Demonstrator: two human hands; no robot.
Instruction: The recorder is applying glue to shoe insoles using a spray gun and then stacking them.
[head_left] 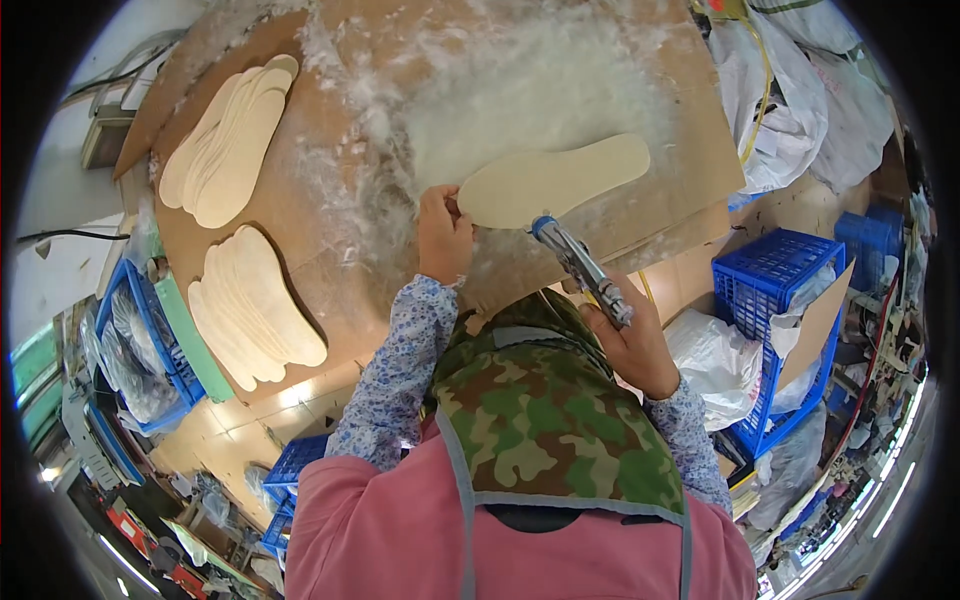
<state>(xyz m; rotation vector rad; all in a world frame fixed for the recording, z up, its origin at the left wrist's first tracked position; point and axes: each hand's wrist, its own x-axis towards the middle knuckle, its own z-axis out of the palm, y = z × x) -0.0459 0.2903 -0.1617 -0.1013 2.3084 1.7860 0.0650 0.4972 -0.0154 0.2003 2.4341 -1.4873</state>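
White-dusted brown cardboard (pixel 695 150) lies beneath one flat, cream, narrow-waisted insole (pixel 555 182).

The left forearm (pixel 402 345) is extended forward, the left grip (pixel 445 235) held in a pinch; the right forearm (pixel 692 430) is angled inward, the right grip (pixel 642 345) curled firmly.

A cream insole (pixel 555 183) is held at its left end by the left grip (pixel 445 238), angled rightward over the counter (pixel 700 150); a silvery, blue-tipped spray gun (pixel 583 268) is held in the right grip (pixel 640 345), pointed toward it.
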